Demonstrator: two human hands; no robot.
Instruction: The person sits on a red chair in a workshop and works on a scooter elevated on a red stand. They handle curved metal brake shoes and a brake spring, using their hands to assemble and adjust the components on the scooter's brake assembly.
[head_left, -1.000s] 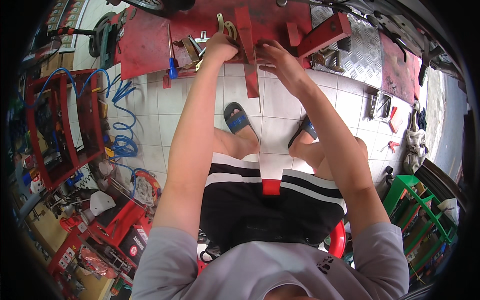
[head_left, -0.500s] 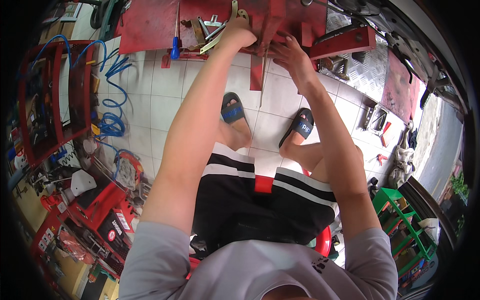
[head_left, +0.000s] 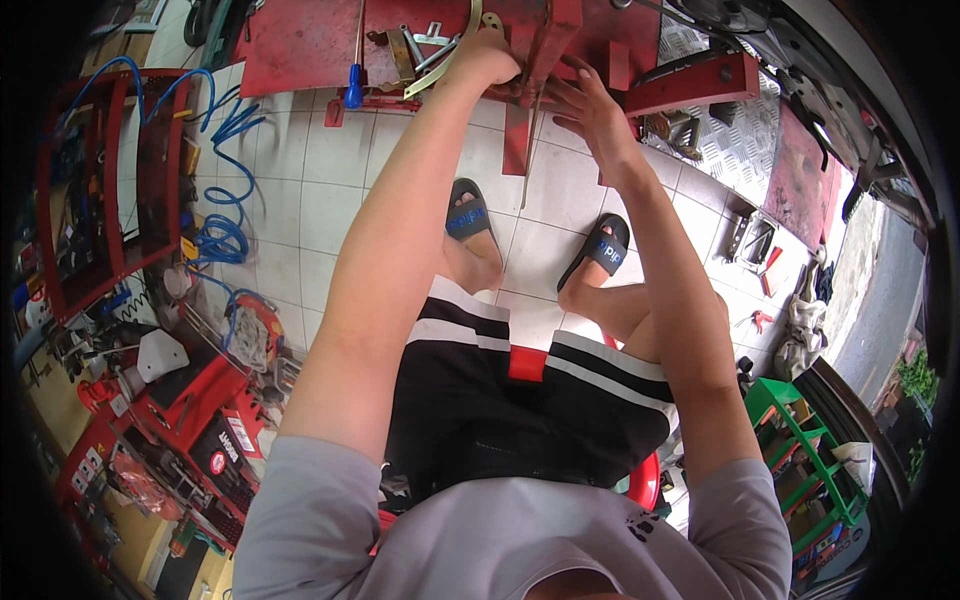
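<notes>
My left hand point(head_left: 489, 62) is curled at the front of the red lift table point(head_left: 290, 50), against a red upright bar point(head_left: 553, 45). Its fingertips and whatever they hold are hidden. Just past its wrist lies a long brass-coloured metal strip point(head_left: 432, 78). To the right of the bar, my right hand point(head_left: 597, 105) reaches up with fingers stretched and apart, their tips close to the bar. A thin rod point(head_left: 531, 150) hangs down between the two hands, above the floor.
A blue-handled screwdriver point(head_left: 353, 92) and several metal parts lie on the table's left side. A red beam point(head_left: 695, 84) juts out at right. Coiled blue air hose point(head_left: 220, 238) hangs beside a red rack point(head_left: 150, 180). A green stand point(head_left: 800, 450) is at lower right.
The view has shifted slightly, so the table sits a little higher. Both hands stay at the upright bar in nearly the same pose.
</notes>
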